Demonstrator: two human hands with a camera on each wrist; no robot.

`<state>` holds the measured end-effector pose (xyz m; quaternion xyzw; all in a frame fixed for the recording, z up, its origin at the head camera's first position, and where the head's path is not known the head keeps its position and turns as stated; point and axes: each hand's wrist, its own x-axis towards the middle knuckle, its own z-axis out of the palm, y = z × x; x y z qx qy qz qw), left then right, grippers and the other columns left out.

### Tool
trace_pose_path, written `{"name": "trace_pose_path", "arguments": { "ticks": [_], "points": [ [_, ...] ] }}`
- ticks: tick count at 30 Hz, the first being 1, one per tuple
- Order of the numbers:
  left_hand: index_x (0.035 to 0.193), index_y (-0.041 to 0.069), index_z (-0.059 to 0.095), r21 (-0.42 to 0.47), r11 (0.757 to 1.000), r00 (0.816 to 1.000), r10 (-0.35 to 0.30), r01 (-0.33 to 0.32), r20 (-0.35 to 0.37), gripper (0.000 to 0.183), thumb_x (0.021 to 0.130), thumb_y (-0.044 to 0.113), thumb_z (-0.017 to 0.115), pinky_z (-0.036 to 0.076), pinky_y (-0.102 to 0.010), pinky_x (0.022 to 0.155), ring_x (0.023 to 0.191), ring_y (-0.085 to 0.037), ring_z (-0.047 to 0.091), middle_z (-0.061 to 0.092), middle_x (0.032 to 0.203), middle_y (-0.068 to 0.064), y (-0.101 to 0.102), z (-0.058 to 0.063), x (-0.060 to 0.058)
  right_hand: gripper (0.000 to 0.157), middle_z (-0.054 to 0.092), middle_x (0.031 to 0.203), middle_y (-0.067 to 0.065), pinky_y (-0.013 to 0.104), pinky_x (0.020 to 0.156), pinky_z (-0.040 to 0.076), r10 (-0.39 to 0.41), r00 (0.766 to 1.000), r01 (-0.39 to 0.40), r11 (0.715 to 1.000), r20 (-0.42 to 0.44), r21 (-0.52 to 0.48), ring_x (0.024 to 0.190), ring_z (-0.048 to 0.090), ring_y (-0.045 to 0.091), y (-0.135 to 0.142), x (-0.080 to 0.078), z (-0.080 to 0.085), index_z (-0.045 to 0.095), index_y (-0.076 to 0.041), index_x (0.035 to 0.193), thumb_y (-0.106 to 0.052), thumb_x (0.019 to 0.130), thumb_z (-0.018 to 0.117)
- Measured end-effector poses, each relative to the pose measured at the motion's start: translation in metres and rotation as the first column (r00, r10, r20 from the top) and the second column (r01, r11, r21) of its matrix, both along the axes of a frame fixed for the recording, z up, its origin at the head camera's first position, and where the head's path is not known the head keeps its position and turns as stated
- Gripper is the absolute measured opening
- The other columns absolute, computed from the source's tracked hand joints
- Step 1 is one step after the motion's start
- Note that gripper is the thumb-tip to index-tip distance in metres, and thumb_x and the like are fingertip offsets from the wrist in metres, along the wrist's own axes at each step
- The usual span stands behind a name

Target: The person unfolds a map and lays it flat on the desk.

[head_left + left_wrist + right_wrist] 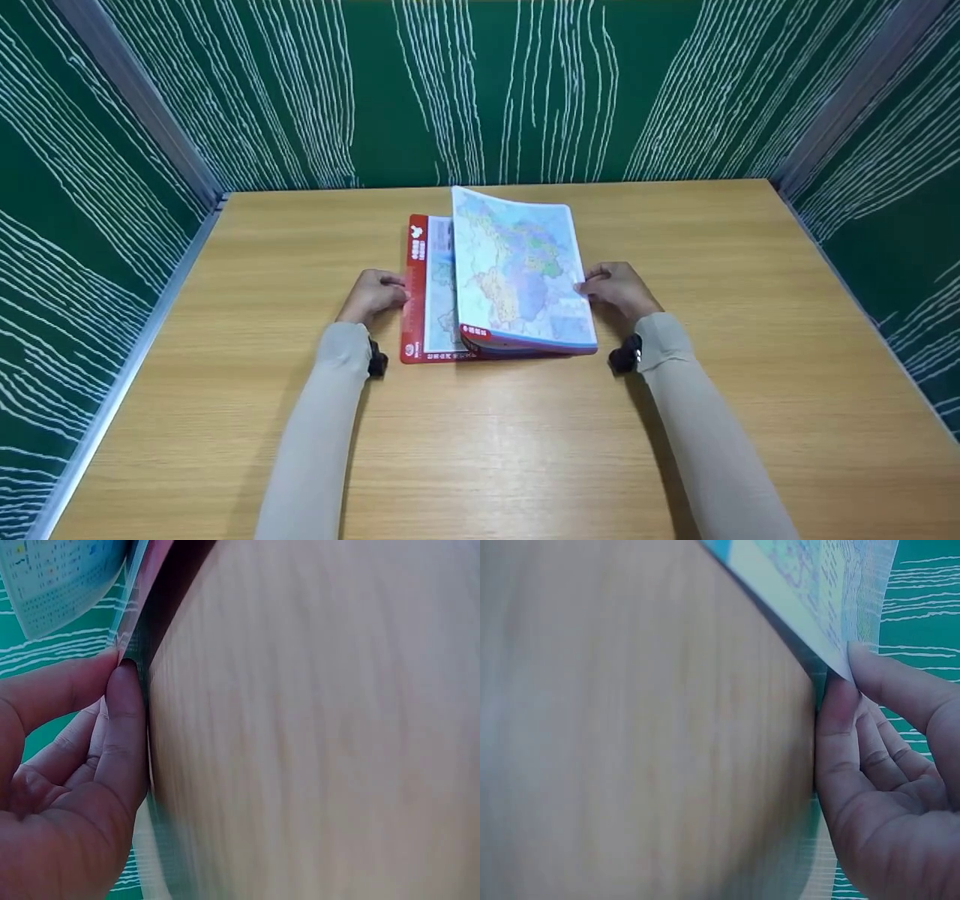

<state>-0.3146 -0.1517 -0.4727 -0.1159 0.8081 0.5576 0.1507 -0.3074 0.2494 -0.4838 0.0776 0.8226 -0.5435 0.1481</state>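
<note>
A red-edged map [415, 300] lies on the wooden table in the head view. Over most of it sits a pale upper map sheet [517, 277], its left side bowed up; I cannot tell whether the two are joined. My left hand [373, 295] pinches the map's red left edge between thumb and forefinger, as the left wrist view also shows. On the other side, my right hand [619, 289] pinches the upper sheet's right edge, thumb on top. A corner of that sheet [795, 607] shows in the right wrist view.
The wooden table [495, 450] extends around the maps on every side. Green panels with white wavy lines [480, 90] stand behind it and at both sides, with grey metal posts [142, 90] at the back corners. Dark wrist devices [626, 355] sit below the cuffs.
</note>
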Motion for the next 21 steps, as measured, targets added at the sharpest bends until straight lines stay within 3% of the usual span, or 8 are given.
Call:
{"name": "trace_pose_path", "arguments": {
  "ticks": [7,13,21],
  "points": [
    [0.118,-0.004,0.062,0.004,1.0,1.0,0.001,-0.001,-0.002,0.034,0.085,-0.006,0.061,0.054,-0.022,0.071,0.082,-0.014,0.061,0.062,0.109,-0.015,-0.0023,0.0003,0.0001,0.025,0.061,0.089,-0.001,0.022,0.069,0.05,-0.01,1.0,0.01,1.0,0.023,0.0,0.079,0.059,0.011,0.0009,0.0002,0.0011,0.057,-0.003,0.105,-0.015,0.087,0.069],
    [0.118,-0.008,0.06,0.021,0.999,0.999,-0.024,0.025,-0.027,0.034,0.084,-0.008,0.059,0.054,-0.02,0.067,0.075,-0.011,0.059,0.061,0.099,-0.012,-0.0052,-0.0015,-0.0007,0.024,0.06,0.09,0.0,0.022,0.07,0.051,0.017,1.0,-0.017,1.0,-0.009,0.014,0.078,0.06,0.009,0.0018,0.0013,0.0033,0.055,-0.002,0.102,-0.016,0.088,0.069],
    [0.123,-0.004,0.059,0.004,1.0,1.0,-0.01,0.01,0.017,0.037,0.086,-0.006,0.06,0.054,-0.023,0.072,0.091,-0.019,0.059,0.059,0.119,-0.018,-0.0082,0.0009,0.0012,0.027,0.059,0.092,0.001,0.02,0.07,0.051,0.021,1.0,-0.021,0.999,-0.015,0.028,0.078,0.059,0.009,0.0049,0.0026,0.0027,0.055,0.0,0.105,-0.016,0.088,0.069]
  ]
}}
